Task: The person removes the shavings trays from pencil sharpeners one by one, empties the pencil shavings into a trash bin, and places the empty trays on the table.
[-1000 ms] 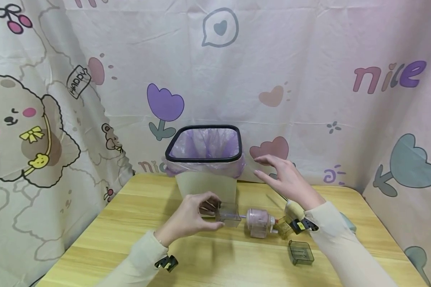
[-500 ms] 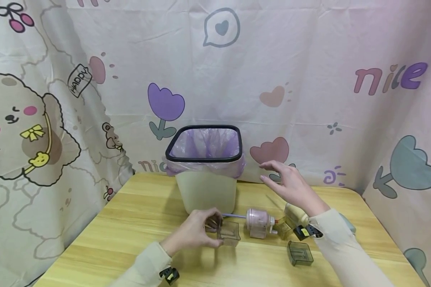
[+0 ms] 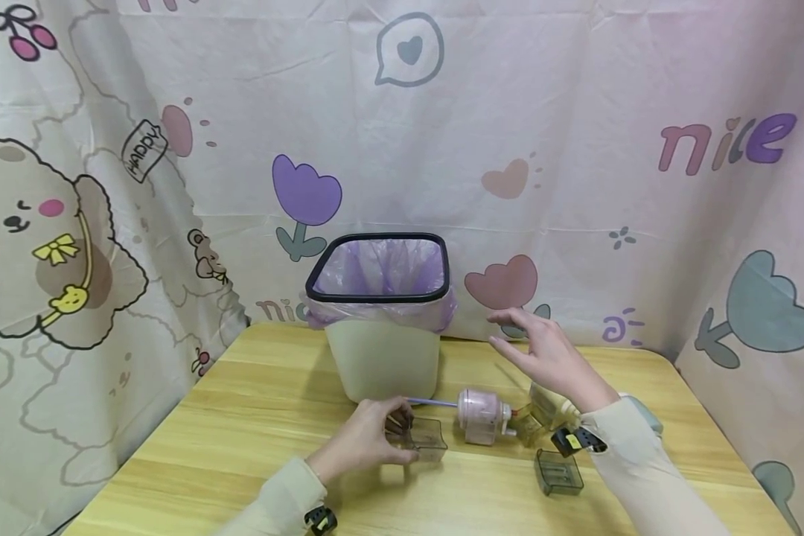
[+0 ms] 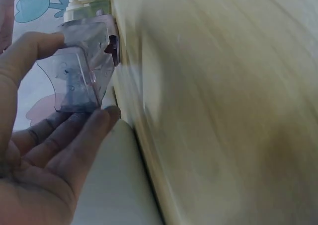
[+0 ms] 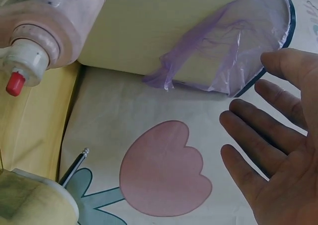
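My left hand (image 3: 365,435) pinches a clear, smoky plastic shavings drawer (image 3: 429,441) between thumb and fingers, low over the table. In the left wrist view the drawer (image 4: 74,78) is tilted, its see-through walls showing. Just behind it lies a pink pencil sharpener (image 3: 480,415) with a crank, and a purple pencil (image 3: 434,403) sticks out of its left end. My right hand (image 3: 552,361) is raised with fingers spread and nothing in them, above a yellow sharpener (image 3: 549,406). A second, dark smoky drawer (image 3: 559,473) sits on the table to the right.
A cream bin (image 3: 385,357) with a black rim and purple liner (image 3: 449,313) stands at the back. A teal object (image 3: 645,414) lies partly behind my right forearm. A patterned curtain (image 3: 576,97) hangs behind the wooden table (image 3: 241,417).
My left hand has lowered the drawer from in front of the bin, nearer the tabletop and towards me. The right hand has drifted slightly down and to the right.
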Motion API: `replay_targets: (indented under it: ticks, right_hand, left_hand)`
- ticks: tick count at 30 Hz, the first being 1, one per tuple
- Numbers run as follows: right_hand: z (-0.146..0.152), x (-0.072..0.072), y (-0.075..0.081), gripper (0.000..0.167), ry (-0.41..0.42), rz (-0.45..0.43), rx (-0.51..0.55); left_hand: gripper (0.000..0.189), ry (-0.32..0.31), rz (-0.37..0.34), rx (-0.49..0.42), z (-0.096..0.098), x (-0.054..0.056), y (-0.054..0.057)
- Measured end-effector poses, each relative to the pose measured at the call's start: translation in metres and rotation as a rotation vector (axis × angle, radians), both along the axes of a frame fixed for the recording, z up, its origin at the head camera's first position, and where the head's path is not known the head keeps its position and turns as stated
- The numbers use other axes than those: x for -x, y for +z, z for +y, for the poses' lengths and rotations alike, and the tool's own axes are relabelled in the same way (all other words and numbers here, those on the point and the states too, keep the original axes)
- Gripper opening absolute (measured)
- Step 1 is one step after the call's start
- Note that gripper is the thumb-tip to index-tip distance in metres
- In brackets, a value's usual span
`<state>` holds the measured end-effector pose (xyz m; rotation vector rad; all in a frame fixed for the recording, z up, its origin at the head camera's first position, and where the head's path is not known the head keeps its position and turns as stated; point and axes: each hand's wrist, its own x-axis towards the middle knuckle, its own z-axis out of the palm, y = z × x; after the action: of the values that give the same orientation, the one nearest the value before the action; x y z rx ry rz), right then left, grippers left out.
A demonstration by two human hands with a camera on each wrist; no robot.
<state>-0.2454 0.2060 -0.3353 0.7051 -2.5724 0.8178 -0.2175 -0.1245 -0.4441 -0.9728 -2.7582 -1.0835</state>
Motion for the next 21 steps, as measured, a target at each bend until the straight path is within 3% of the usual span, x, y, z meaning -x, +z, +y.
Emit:
replay_targets:
  ticks: [10, 21]
  right_hand:
    - [0.003, -0.002, -0.007, 0.038, 0.013, -0.008, -0.003]
    - [0.009, -0.004, -0.015, 0.043, 0.003, -0.028, -0.018]
  left_hand:
    - [0.056, 0.059, -0.038, 0.029, 0.010, 0.001, -0.004]
    - [0.053, 0.106, 0.048, 0.068, 0.023, 0.002, -0.009]
